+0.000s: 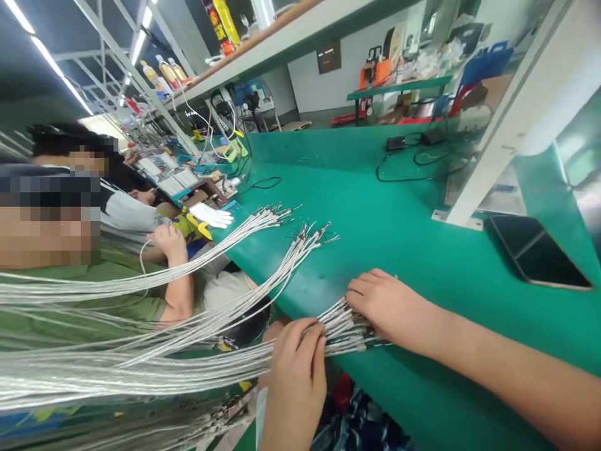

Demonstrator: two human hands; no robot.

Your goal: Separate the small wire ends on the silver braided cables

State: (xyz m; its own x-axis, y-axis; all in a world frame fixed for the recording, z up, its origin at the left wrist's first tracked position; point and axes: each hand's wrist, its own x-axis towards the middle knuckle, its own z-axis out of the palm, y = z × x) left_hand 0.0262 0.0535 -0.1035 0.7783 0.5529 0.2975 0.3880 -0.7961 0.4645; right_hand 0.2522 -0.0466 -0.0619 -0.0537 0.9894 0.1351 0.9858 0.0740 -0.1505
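A thick bundle of white cables [225,369] runs in from the left and ends on the green table. My left hand [300,363] is wrapped round this bundle near the table's front edge. Over the stripped cable ends lies my right hand [382,304], its fingers curled down on them; the fingertips are partly hidden. Two more cable bundles rest farther back: a middle bundle [277,282] and a far bundle [235,235], both with dark, frayed wire ends on the tabletop.
A phone [539,250] lies at the right beside a white metal post [498,144]. Black adapters [395,144] with cords sit at the back of the green table [422,238]. White gloves [211,215] lie at its left edge. A co-worker's hand [169,241] holds a cable at left.
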